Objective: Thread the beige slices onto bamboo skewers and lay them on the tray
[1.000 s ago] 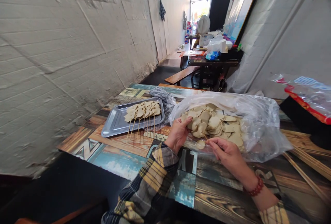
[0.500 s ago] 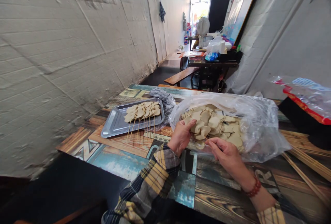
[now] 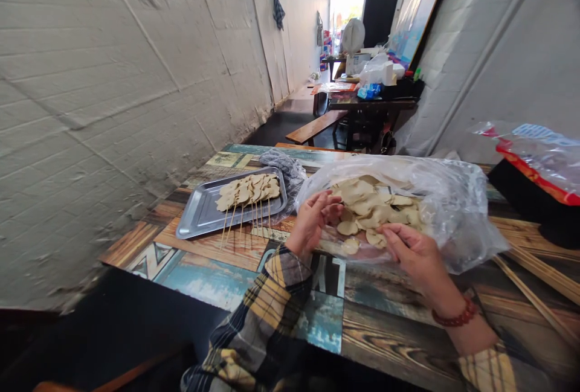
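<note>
Dozens of thin, pale beige slices (image 3: 362, 214), too heavily overlapped to be counted exactly, are heaped in one clear plastic bag (image 3: 457, 211) lying open on the table (image 3: 203, 277). Each may be judged light, soft and pliable, perhaps slightly slippery and easily torn; a slice is best taken lightly by its rim, and a loaded skewer by its bare stick. The fingers of the left hand (image 3: 317, 215) are loosely curled and parted beside the heap, with nothing seen to be held. The right hand's (image 3: 414, 253) thumb and forefinger are pinched together at the heap's near edge; what is gripped, if anything, cannot be told. On one metal tray (image 3: 194, 220), more slices are laid in a single overlapping bank, from which about seven bamboo skewers (image 3: 231, 223) are left protruding over the rim. At the right, several bare bamboo sticks (image 3: 537, 292) are cut off by the frame, so no count can be given.
</note>
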`<action>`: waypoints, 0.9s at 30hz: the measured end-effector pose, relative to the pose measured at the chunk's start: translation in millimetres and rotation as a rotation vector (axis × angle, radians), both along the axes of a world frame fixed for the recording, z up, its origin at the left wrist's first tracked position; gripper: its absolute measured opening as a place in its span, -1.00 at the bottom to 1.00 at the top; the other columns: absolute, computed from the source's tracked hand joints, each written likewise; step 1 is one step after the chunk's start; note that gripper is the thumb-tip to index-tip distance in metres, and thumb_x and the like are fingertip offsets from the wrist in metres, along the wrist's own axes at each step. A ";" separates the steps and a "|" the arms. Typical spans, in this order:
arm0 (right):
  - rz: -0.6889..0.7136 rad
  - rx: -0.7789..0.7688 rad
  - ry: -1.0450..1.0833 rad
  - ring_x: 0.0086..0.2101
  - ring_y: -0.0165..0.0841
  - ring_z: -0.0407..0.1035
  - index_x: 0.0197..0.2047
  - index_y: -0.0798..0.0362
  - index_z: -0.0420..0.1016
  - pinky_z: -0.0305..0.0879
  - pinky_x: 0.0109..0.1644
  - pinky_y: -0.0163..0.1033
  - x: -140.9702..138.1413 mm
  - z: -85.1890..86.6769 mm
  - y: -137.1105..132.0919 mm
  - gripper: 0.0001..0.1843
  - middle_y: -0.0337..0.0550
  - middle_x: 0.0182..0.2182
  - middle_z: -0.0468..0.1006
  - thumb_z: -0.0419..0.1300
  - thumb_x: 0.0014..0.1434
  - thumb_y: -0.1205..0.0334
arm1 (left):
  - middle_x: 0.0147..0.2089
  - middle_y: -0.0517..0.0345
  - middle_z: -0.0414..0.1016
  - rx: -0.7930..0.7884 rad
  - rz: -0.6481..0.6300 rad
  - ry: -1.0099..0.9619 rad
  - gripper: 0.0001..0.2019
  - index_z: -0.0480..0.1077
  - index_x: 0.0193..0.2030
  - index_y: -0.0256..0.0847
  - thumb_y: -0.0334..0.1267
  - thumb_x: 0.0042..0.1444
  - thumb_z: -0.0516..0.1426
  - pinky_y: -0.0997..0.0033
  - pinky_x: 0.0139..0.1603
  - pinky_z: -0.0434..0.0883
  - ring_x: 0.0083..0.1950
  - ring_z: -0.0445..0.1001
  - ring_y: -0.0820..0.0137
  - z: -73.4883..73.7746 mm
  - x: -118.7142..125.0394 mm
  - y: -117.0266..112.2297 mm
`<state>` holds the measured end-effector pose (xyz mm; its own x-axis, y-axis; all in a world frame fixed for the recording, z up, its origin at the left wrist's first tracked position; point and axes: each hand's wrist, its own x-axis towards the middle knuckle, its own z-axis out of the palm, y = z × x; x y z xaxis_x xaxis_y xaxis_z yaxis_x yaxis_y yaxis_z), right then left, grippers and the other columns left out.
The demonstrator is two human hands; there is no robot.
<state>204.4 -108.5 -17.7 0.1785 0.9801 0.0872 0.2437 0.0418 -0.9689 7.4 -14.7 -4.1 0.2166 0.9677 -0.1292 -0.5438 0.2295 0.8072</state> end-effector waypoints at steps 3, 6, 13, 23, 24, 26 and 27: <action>-0.061 -0.008 0.119 -0.64 -0.46 0.06 -0.17 0.17 0.58 -0.06 -0.58 -0.31 10.8 5.8 2.7 -0.48 -0.37 -0.70 0.24 0.24 0.16 -0.19 | -0.31 0.06 0.60 0.069 0.096 0.137 -0.63 0.51 -0.23 -0.29 -0.08 -0.08 0.42 0.42 -0.26 0.46 -0.38 0.53 0.44 -1.3 -7.9 6.7; -0.099 -0.001 0.206 -0.63 -0.48 0.04 -0.18 0.18 0.56 -0.10 -0.57 -0.31 15.8 9.9 5.4 -0.49 -0.40 -0.69 0.22 0.29 0.12 -0.17 | -0.38 0.11 0.58 0.192 0.153 0.341 -0.74 0.54 -0.29 -0.28 -0.12 0.00 0.34 0.46 -0.32 0.38 -0.43 0.45 0.47 -6.1 -10.6 11.0; -0.088 0.008 0.198 -0.63 -0.48 0.02 -0.19 0.18 0.57 -0.09 -0.56 -0.29 16.6 10.3 7.2 -0.48 -0.41 -0.69 0.19 0.27 0.13 -0.18 | -0.36 0.10 0.55 0.617 0.029 0.993 -0.91 0.56 -0.42 -0.20 -0.36 0.07 0.22 0.39 -0.19 0.33 -0.27 0.46 0.33 -13.0 -7.7 9.0; -0.047 0.008 0.147 -0.63 -0.47 0.06 -0.20 0.15 0.57 -0.08 -0.54 -0.28 20.9 -3.5 11.0 -0.50 -0.39 -0.69 0.24 0.25 0.17 -0.19 | -0.22 0.05 0.47 0.841 -0.209 1.495 -0.93 0.45 -0.39 -0.21 -0.42 0.06 0.22 0.33 -0.09 0.34 -0.13 0.44 0.28 -13.9 4.8 -6.1; -0.042 0.010 0.152 -0.63 -0.47 0.06 -0.20 0.15 0.57 -0.08 -0.54 -0.28 20.6 -3.3 10.9 -0.50 -0.39 -0.69 0.24 0.25 0.18 -0.18 | -0.22 0.05 0.48 0.850 -0.211 1.493 -0.93 0.45 -0.37 -0.20 -0.43 0.07 0.21 0.33 -0.08 0.34 -0.12 0.44 0.28 -15.2 4.9 -5.9; -0.039 0.013 0.162 -0.64 -0.47 0.06 -0.19 0.16 0.57 -0.07 -0.55 -0.29 19.5 -2.3 10.6 -0.50 -0.39 -0.69 0.24 0.24 0.18 -0.18 | -0.19 0.04 0.48 0.869 -0.195 1.496 -0.94 0.46 -0.32 -0.20 -0.42 0.08 0.21 0.31 -0.05 0.34 -0.09 0.44 0.26 -18.1 4.6 -5.3; -0.042 0.018 0.166 -0.64 -0.47 0.06 -0.19 0.16 0.57 -0.07 -0.55 -0.29 18.9 -1.7 10.5 -0.49 -0.39 -0.69 0.24 0.24 0.18 -0.18 | -0.17 0.04 0.47 0.879 -0.186 1.499 -0.94 0.46 -0.30 -0.20 -0.40 0.08 0.22 0.31 -0.05 0.34 -0.08 0.43 0.25 -19.5 4.2 -5.1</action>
<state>223.3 -98.1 -19.4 0.2330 0.9699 0.0704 0.0821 0.0525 -0.9952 11.6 -19.8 -23.6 0.5174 0.8322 0.1994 0.7053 -0.5467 0.4513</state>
